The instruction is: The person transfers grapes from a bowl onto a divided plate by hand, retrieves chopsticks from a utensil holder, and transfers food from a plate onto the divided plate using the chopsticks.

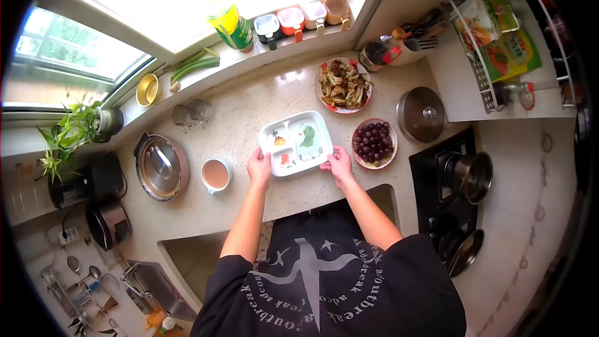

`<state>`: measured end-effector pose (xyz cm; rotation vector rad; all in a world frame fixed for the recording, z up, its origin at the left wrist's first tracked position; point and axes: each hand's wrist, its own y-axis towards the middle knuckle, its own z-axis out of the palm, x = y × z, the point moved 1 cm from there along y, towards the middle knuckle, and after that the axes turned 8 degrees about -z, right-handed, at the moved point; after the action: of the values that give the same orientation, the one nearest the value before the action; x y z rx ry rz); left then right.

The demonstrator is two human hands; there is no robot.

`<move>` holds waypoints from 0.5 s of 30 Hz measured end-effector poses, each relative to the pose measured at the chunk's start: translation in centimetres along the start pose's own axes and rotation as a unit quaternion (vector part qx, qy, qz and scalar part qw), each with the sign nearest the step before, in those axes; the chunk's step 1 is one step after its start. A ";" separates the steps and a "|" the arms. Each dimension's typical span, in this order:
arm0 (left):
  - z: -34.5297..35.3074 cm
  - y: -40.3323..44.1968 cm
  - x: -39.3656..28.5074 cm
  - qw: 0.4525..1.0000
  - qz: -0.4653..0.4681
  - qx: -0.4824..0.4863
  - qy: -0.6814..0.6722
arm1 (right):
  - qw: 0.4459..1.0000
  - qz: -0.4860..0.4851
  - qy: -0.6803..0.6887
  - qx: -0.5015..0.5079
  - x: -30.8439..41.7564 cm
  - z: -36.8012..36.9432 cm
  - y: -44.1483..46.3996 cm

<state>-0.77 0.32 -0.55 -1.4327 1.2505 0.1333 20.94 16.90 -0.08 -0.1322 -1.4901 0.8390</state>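
Note:
A white divided plate [317, 159] with dinosaur and palm pictures in its compartments is at the counter's middle. My left hand [259, 166] grips its left edge, and my right hand [339, 165] grips the lower right edge. Whether the plate rests on the counter or is held just above it, I cannot tell. Right of my right hand stands a bowl of dark grapes [374, 142]. To the left of my left hand is a mug [216, 175] filled with a light brown drink. Beyond the plate sits a dish of brown, dried-looking food [344, 85].
A lidded pot [161, 167] stands at left, near two glasses [189, 112]. At right are a round lid [422, 114] and a stove [439, 181] with pans. Seasoning boxes [301, 20] and green onions [194, 68] line the window sill. Bottles [374, 55] stand in the back corner.

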 end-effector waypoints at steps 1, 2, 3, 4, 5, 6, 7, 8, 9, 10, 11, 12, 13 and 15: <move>0.0 -0.2 -0.3 1.000 0.000 -0.007 0.012 | 1.000 -0.001 -0.002 -0.004 0.1 0.0 -0.1; 0.1 -0.4 -0.5 1.000 -0.001 -0.013 0.025 | 1.000 -0.002 -0.003 -0.008 0.1 0.0 -0.2; 0.1 0.0 -0.6 1.000 0.002 -0.017 0.024 | 1.000 -0.002 -0.005 -0.010 0.2 0.2 0.1; 0.5 0.1 -0.4 1.000 0.005 -0.019 0.021 | 1.000 -0.002 -0.010 -0.014 0.3 0.0 0.2; 0.6 0.2 -0.2 1.000 0.007 -0.022 0.019 | 1.000 -0.001 -0.014 -0.017 0.2 -0.1 0.2; 0.4 0.4 -0.1 0.999 0.008 -0.024 0.026 | 1.000 0.002 -0.010 -0.018 0.1 0.1 0.2; 0.3 0.6 0.0 0.999 0.008 -0.026 0.033 | 1.000 0.005 -0.006 -0.019 0.0 0.2 0.2; 0.3 0.6 0.2 0.999 0.007 -0.027 0.038 | 1.000 0.009 -0.004 -0.020 0.0 0.1 0.1; 0.3 0.6 0.2 0.999 0.007 -0.022 0.037 | 1.000 0.009 -0.006 -0.021 0.0 0.0 0.1; 0.3 0.6 0.2 0.999 0.007 -0.018 0.037 | 1.000 0.010 -0.007 -0.021 -0.1 -0.1 0.1; 0.3 0.6 0.2 0.999 0.006 -0.014 0.036 | 1.000 0.011 -0.008 -0.022 -0.1 -0.1 0.0; 0.3 0.5 0.1 0.999 0.007 -0.017 0.042 | 1.000 0.010 -0.009 -0.021 -0.2 -0.1 0.0; 0.3 0.3 -0.1 0.999 0.007 -0.021 0.049 | 1.000 0.010 -0.010 -0.021 -0.2 -0.1 0.0; 0.5 0.3 -0.2 0.998 0.009 -0.025 0.055 | 1.000 0.007 -0.012 -0.022 -0.3 -0.3 0.1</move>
<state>-0.74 0.87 -0.78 -1.4893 1.3576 0.0995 21.19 16.94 -0.42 -0.1652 -1.5324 0.8215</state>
